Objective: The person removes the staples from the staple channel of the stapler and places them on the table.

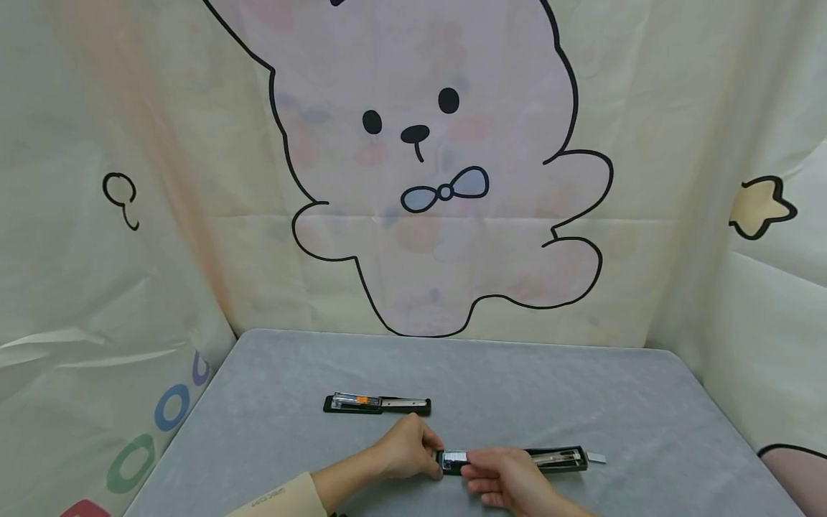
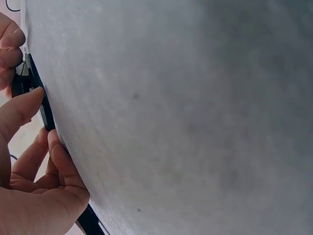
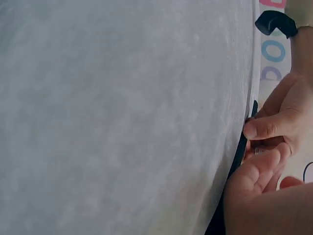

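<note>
A black stapler [image 1: 557, 458], opened out flat, lies on the table's near part with its metal channel showing at the right. My left hand [image 1: 407, 449] grips its left end between thumb and fingers; in the left wrist view the thumb [image 2: 29, 105] presses on the black body. Over the stapler's middle, my right hand [image 1: 507, 477] has curled fingers pinching at it, hiding that stretch. A small clear piece [image 3: 260, 151] shows by the fingers in the right wrist view. A thin silvery strip [image 1: 597, 458] sticks out at the stapler's right end.
Farther back and to the left, a second black stapler [image 1: 405, 406] lies opened flat, with an orange mark on it. Both rest on a grey cloth-covered table [image 1: 491, 377]. Printed curtains [image 1: 646, 273] hang behind and at both sides.
</note>
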